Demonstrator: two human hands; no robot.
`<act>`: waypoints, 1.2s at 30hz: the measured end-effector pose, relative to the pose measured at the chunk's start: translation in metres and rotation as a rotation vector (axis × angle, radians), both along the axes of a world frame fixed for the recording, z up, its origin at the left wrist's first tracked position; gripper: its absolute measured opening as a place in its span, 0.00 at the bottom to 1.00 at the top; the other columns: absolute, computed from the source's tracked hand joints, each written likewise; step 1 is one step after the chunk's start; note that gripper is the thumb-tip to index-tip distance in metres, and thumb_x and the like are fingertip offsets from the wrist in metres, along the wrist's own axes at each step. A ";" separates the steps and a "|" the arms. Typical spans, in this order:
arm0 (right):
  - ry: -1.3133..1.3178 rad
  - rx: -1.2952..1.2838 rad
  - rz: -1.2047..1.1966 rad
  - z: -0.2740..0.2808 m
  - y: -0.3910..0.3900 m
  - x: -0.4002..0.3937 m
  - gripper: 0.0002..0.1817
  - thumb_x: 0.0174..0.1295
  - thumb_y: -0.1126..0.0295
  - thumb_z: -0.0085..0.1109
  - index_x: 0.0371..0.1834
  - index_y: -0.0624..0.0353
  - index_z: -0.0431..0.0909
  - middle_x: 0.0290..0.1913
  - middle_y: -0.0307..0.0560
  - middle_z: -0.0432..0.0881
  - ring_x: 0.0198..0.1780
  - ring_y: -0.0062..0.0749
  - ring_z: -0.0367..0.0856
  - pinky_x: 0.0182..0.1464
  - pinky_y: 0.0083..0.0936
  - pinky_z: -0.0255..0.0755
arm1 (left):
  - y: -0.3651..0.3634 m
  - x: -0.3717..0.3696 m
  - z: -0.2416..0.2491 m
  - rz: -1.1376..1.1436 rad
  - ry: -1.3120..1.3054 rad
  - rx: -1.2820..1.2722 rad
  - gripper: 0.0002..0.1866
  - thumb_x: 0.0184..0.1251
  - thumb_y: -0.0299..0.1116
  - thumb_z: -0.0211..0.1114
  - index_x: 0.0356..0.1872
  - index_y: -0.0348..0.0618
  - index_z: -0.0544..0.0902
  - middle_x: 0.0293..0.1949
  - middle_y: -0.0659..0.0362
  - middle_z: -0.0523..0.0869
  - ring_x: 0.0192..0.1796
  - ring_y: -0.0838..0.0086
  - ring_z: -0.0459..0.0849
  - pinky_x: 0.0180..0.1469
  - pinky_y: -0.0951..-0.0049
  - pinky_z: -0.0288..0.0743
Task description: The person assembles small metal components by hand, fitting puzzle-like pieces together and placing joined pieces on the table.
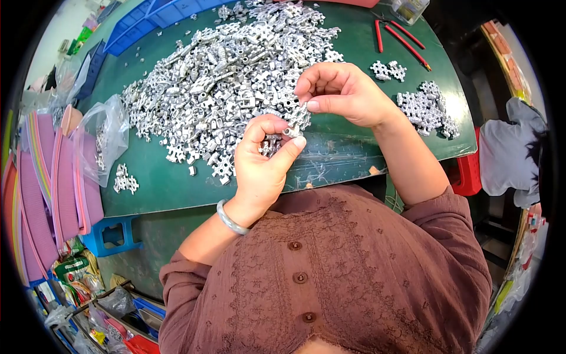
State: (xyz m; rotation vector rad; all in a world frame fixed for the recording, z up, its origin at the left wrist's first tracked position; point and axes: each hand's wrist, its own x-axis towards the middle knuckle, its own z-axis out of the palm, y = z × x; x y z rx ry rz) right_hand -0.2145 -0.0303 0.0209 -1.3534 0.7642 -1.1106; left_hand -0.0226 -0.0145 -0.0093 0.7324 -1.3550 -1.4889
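Note:
My left hand, with a pale bangle at the wrist, pinches a small silvery metal casting between thumb and fingers. More metal bits show inside its curled fingers. My right hand is closed in a pinch at the upper end of the same casting, thumb and forefinger together. Both hands are just above the near edge of a big heap of small grey metal castings. How the pieces between the fingers join is too small to tell.
The heap covers much of the green table. Blue bins stand at the back left. Red-handled pliers lie at the back right, near clusters of joined castings. A plastic bag hangs over the left edge, beside a small cluster.

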 end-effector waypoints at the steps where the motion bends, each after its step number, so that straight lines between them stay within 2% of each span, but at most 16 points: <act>1: -0.001 -0.005 0.003 0.000 0.000 0.000 0.10 0.50 0.81 0.56 0.38 0.64 0.75 0.35 0.38 0.77 0.37 0.18 0.73 0.43 0.16 0.68 | 0.000 0.000 0.003 0.016 -0.041 -0.063 0.11 0.47 0.18 0.65 0.32 0.39 0.73 0.39 0.60 0.72 0.35 0.82 0.72 0.38 0.82 0.69; 5: 0.002 -0.023 0.011 0.000 0.000 0.000 0.10 0.50 0.81 0.56 0.38 0.63 0.75 0.34 0.37 0.77 0.37 0.18 0.74 0.43 0.17 0.69 | 0.000 0.002 0.004 0.018 -0.095 -0.148 0.11 0.47 0.18 0.64 0.31 0.39 0.73 0.40 0.59 0.70 0.35 0.81 0.72 0.37 0.82 0.69; 8: 0.000 -0.026 0.007 0.000 -0.001 -0.004 0.10 0.52 0.80 0.55 0.39 0.64 0.75 0.35 0.38 0.78 0.38 0.18 0.74 0.44 0.17 0.69 | -0.001 0.002 0.003 -0.023 -0.073 -0.135 0.10 0.48 0.17 0.62 0.31 0.39 0.72 0.43 0.58 0.71 0.36 0.80 0.73 0.39 0.80 0.71; 11: 0.010 -0.046 -0.095 0.005 -0.002 -0.010 0.08 0.54 0.78 0.53 0.38 0.64 0.75 0.34 0.38 0.78 0.37 0.18 0.74 0.42 0.16 0.69 | 0.001 0.003 0.011 -0.192 0.263 0.377 0.09 0.53 0.20 0.58 0.34 0.42 0.71 0.52 0.53 0.70 0.45 0.73 0.75 0.44 0.73 0.73; 12: 0.081 -0.055 -0.184 0.003 -0.005 -0.013 0.08 0.54 0.79 0.52 0.38 0.64 0.76 0.34 0.38 0.78 0.36 0.17 0.74 0.42 0.16 0.69 | -0.002 0.007 0.007 -0.261 0.272 0.433 0.07 0.55 0.22 0.55 0.34 0.43 0.70 0.54 0.49 0.70 0.49 0.65 0.75 0.47 0.66 0.75; 15: 0.358 -0.080 -0.382 -0.003 -0.010 -0.019 0.07 0.54 0.78 0.51 0.37 0.64 0.76 0.32 0.37 0.78 0.34 0.16 0.73 0.38 0.16 0.68 | -0.002 0.009 0.010 -0.345 0.374 0.571 0.08 0.54 0.22 0.53 0.35 0.44 0.69 0.51 0.48 0.72 0.50 0.60 0.75 0.48 0.64 0.75; 16: 0.468 -0.084 -0.416 -0.004 -0.010 -0.019 0.08 0.55 0.78 0.51 0.37 0.64 0.75 0.32 0.37 0.78 0.34 0.16 0.73 0.38 0.16 0.68 | -0.003 0.009 0.013 -0.342 0.431 0.653 0.08 0.53 0.18 0.51 0.33 0.43 0.69 0.46 0.49 0.75 0.48 0.60 0.77 0.47 0.61 0.75; 17: 0.579 -0.087 -0.448 -0.005 -0.010 -0.018 0.08 0.55 0.77 0.51 0.38 0.64 0.75 0.32 0.37 0.77 0.34 0.16 0.72 0.37 0.16 0.68 | -0.003 0.009 0.012 -0.356 0.432 0.652 0.08 0.53 0.20 0.52 0.35 0.43 0.69 0.45 0.50 0.75 0.48 0.60 0.77 0.48 0.61 0.75; 19: 0.759 -0.270 -0.494 -0.009 -0.013 -0.016 0.09 0.52 0.76 0.53 0.37 0.62 0.75 0.33 0.41 0.76 0.35 0.26 0.74 0.39 0.22 0.69 | -0.005 0.011 0.010 -0.381 0.436 0.648 0.10 0.54 0.24 0.53 0.39 0.43 0.70 0.44 0.51 0.76 0.49 0.58 0.77 0.49 0.61 0.74; 21: 0.937 -0.457 -0.535 -0.015 -0.015 -0.012 0.10 0.48 0.75 0.56 0.36 0.59 0.76 0.33 0.46 0.75 0.37 0.36 0.75 0.41 0.28 0.69 | -0.006 0.013 0.011 -0.380 0.394 0.661 0.12 0.54 0.24 0.53 0.41 0.42 0.71 0.39 0.55 0.76 0.47 0.61 0.77 0.47 0.63 0.75; 22: 1.005 -0.450 -0.572 -0.017 -0.015 -0.010 0.13 0.46 0.73 0.58 0.38 0.57 0.76 0.36 0.48 0.73 0.43 0.43 0.72 0.46 0.33 0.67 | -0.006 0.013 0.012 -0.380 0.373 0.668 0.12 0.54 0.25 0.54 0.42 0.41 0.71 0.37 0.57 0.76 0.46 0.62 0.77 0.45 0.64 0.76; 25: 1.122 -0.527 -0.629 -0.025 -0.019 -0.009 0.14 0.45 0.72 0.60 0.38 0.56 0.76 0.37 0.47 0.73 0.45 0.44 0.70 0.48 0.32 0.66 | -0.004 0.011 0.016 -0.307 0.280 0.679 0.12 0.56 0.25 0.55 0.42 0.39 0.74 0.31 0.60 0.74 0.39 0.69 0.77 0.35 0.74 0.74; 28: 1.107 -0.496 -0.609 -0.022 -0.019 -0.009 0.13 0.44 0.72 0.61 0.35 0.57 0.75 0.36 0.47 0.72 0.45 0.45 0.70 0.48 0.32 0.65 | -0.004 0.011 0.011 -0.322 0.261 0.649 0.08 0.56 0.25 0.57 0.38 0.39 0.75 0.29 0.61 0.74 0.34 0.75 0.73 0.28 0.81 0.66; 34: 1.001 -0.413 -0.536 -0.016 -0.018 -0.011 0.10 0.42 0.74 0.61 0.30 0.59 0.73 0.31 0.47 0.74 0.40 0.42 0.72 0.43 0.31 0.67 | -0.003 0.011 0.010 -0.313 0.225 0.603 0.07 0.58 0.25 0.56 0.38 0.39 0.75 0.27 0.62 0.74 0.30 0.79 0.71 0.25 0.82 0.63; 36: 0.851 -0.250 -0.530 -0.013 -0.017 -0.010 0.10 0.43 0.76 0.61 0.30 0.60 0.73 0.29 0.45 0.75 0.35 0.36 0.74 0.39 0.27 0.68 | -0.003 0.011 0.010 -0.312 0.199 0.552 0.07 0.60 0.26 0.56 0.39 0.39 0.75 0.27 0.62 0.74 0.30 0.80 0.71 0.25 0.83 0.63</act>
